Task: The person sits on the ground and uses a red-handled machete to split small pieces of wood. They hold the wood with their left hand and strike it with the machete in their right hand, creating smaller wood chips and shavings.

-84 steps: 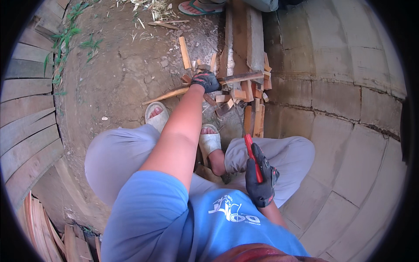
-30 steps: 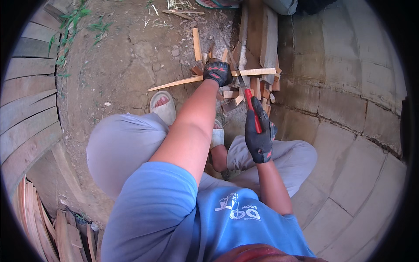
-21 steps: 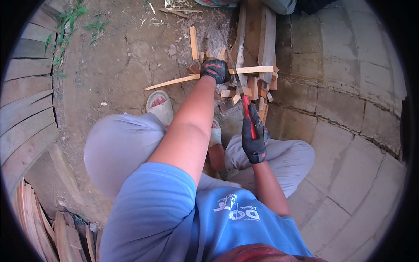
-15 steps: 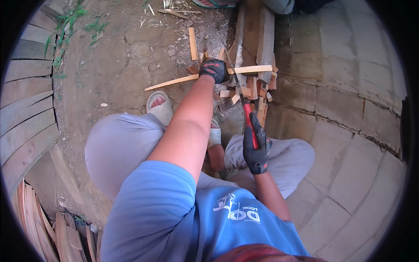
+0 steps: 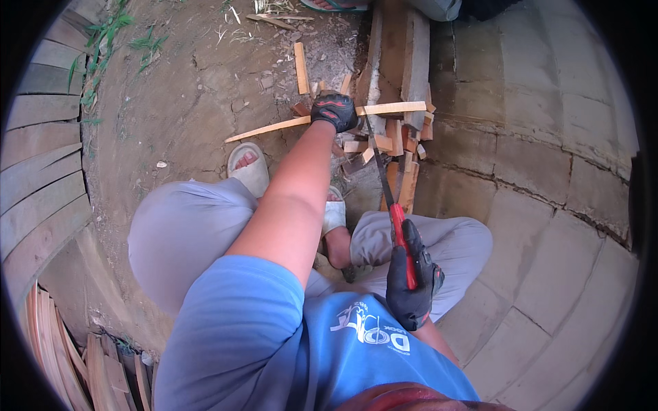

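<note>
My left hand (image 5: 334, 111), in a black glove with red marks, is closed around a thin wooden strip (image 5: 394, 107). The strip sticks out on both sides of the fist, its right end lying over the wooden beam. My right hand (image 5: 413, 281), also gloved, grips the red handle of a hand saw (image 5: 399, 236) close to my body. The saw's dark, narrow blade runs up and away, its far part against the strip just right of my left fist. How deep the blade sits in the wood cannot be made out.
Short wood offcuts (image 5: 396, 133) are heaped under the strip, beside the long beam (image 5: 415, 58). Another wood piece (image 5: 301, 68) lies on the dirt. A concrete floor (image 5: 521, 240) spreads to the right; boards (image 5: 44, 185) line the left. Another person's sandaled foot (image 5: 336, 5) shows at the top.
My right hand has drawn the saw back toward my body, so more of the blade lies on the near side of the strip. My left hand keeps its hold, almost unmoved.
</note>
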### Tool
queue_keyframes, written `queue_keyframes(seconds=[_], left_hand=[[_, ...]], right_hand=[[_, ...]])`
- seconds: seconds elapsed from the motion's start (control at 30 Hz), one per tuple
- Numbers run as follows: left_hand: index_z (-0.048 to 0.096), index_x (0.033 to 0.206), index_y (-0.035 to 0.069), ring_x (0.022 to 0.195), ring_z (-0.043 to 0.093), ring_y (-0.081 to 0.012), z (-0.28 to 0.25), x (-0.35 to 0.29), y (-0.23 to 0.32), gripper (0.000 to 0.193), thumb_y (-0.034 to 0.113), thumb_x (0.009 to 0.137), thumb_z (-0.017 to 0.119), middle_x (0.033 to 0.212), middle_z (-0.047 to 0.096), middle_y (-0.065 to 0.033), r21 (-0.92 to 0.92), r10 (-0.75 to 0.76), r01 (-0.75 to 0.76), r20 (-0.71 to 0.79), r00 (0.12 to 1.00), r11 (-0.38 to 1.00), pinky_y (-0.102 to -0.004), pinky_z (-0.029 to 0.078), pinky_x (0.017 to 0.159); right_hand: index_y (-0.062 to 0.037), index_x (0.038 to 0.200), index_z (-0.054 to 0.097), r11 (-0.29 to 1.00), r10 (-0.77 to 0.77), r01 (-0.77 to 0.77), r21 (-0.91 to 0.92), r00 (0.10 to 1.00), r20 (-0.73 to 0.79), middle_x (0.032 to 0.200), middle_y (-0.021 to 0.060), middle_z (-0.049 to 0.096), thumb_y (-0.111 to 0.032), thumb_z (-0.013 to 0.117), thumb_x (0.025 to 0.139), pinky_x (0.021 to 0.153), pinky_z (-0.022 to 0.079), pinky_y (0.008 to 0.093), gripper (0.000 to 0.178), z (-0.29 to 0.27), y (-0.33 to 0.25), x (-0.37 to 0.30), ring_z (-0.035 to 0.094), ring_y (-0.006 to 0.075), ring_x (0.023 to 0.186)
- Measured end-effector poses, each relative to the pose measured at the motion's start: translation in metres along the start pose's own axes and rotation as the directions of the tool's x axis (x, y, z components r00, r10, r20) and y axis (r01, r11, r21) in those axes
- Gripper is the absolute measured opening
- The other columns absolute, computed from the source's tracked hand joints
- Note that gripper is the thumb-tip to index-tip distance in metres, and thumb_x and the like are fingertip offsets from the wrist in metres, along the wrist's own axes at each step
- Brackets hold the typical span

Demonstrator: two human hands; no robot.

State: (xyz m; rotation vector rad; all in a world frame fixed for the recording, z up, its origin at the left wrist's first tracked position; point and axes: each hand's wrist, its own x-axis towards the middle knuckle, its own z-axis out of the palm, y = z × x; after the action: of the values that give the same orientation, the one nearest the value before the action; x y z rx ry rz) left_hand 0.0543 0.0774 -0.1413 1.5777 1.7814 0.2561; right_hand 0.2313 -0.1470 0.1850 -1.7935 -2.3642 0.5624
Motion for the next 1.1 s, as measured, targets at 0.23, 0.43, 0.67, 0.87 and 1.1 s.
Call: queue_keyframes(seconds=[0.23,0.43,0.67,0.87,1.1], left_hand=[[0.081,0.112,0.009,0.113,0.074,-0.0345,0.001,-0.006,0.000,0.041,0.041,0.088,0.072,0.120,0.076,-0.0185,0.012,0.002,-0.002,-0.029,1.000,1.000,-0.0470,0.059,0.098],[0.081,0.112,0.009,0.114,0.074,-0.0349,0.009,0.000,-0.002,0.042,0.042,0.088,0.071,0.122,0.075,-0.0183,0.005,-0.007,0.007,-0.032,0.999,1.000,-0.0467,0.059,0.098],[0.081,0.111,0.009,0.112,0.074,-0.0347,0.006,-0.002,-0.001,0.042,0.043,0.088,0.071,0.119,0.077,-0.0174,-0.020,-0.009,0.008,-0.065,0.998,1.000,-0.0471,0.059,0.097],[0.082,0.107,0.010,0.105,0.076,-0.0339,0.006,-0.002,-0.002,0.041,0.045,0.088,0.072,0.113,0.078,-0.0161,0.000,0.026,-0.026,-0.067,0.997,1.000,-0.0475,0.060,0.093],[0.082,0.104,0.011,0.101,0.077,-0.0330,0.015,0.000,-0.009,0.043,0.048,0.085,0.071,0.109,0.078,-0.0168,-0.007,0.039,-0.040,-0.130,0.991,0.999,-0.0466,0.061,0.090]], right_hand=[[-0.0074,0.144,0.067,0.988,0.128,-0.125,0.085,0.991,-0.031,0.117,0.0217,0.078,-0.009,0.068,0.099,0.081,0.058,0.0371,0.045,-0.018,-0.020,0.024,0.079,0.0301,0.094],[-0.0022,0.141,0.069,0.966,0.210,-0.204,0.157,0.977,-0.024,0.089,0.0086,0.068,-0.011,0.062,0.103,0.068,0.048,0.0291,0.040,-0.043,-0.019,0.055,0.061,0.0132,0.073],[-0.0010,0.137,0.071,0.962,0.244,-0.242,0.123,0.970,-0.002,0.110,0.0188,0.077,-0.010,0.065,0.101,0.087,0.056,0.0345,0.037,-0.055,-0.025,0.069,0.075,0.0237,0.097],[0.0014,0.139,0.069,0.961,-0.257,0.230,-0.150,0.947,-0.194,0.102,0.0126,0.076,-0.013,0.063,0.101,0.070,0.053,0.0299,0.041,-0.055,-0.026,0.062,0.064,0.0101,0.071],[-0.0039,0.140,0.070,0.956,-0.049,0.077,0.282,0.993,-0.105,0.126,0.0168,0.076,-0.018,0.065,0.104,0.090,0.056,0.0356,0.039,0.036,-0.003,0.151,0.071,0.0228,0.102]])
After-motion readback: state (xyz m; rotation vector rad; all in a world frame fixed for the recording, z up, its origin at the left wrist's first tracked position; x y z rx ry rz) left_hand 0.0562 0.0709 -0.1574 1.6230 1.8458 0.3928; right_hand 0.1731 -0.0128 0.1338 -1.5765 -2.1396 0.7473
